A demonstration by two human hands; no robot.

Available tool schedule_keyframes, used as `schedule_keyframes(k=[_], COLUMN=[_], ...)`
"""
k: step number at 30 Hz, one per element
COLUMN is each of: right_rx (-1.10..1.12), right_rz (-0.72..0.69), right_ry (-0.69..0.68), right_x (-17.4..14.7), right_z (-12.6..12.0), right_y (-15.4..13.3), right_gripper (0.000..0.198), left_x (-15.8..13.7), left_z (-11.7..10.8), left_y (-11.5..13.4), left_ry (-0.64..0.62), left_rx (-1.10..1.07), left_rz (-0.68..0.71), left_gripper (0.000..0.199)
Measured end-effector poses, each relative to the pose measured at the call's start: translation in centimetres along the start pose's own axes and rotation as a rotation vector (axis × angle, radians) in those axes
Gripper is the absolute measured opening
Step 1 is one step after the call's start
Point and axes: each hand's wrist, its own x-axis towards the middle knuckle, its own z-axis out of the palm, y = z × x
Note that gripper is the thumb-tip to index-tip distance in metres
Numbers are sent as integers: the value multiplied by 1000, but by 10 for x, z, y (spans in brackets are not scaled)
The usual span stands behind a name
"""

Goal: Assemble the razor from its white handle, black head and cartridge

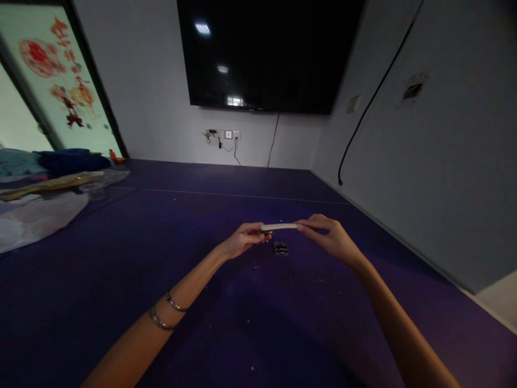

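A thin, slightly curved off-white strip (279, 227) stretches between my two hands above the purple surface; its exact kind is not clear. My left hand (244, 238) is closed on its left end, and two bracelets circle that forearm. By the left fingertips a small dark object with an orange-red spot (267, 235) shows, too small to name. My right hand (321, 230) pinches the strip's right end between thumb and fingers. Just below the strip, a small flat case (281, 248), seemingly clear with dark pieces in it, lies on the surface.
The purple surface (226, 302) reaches back to the grey wall. Plastic bags (44, 215) and blue cloth (72, 160) are heaped at the left. A large television (266, 59) hangs above wall sockets (228, 134). A black cable (374, 97) dangles along the right wall.
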Motion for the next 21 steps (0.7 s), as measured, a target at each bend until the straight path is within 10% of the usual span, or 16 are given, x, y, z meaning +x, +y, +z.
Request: schedule_keyframes(k=[21], right_rx=[109], right_rz=[36], right_ry=[-55], right_x=[0], right_z=[-9], right_y=[-5], right_gripper=[29], left_x=[-5], left_z=[10], left_y=[13], left_ry=[-78], left_rx=[-50], left_rz=[42], left_gripper=[14])
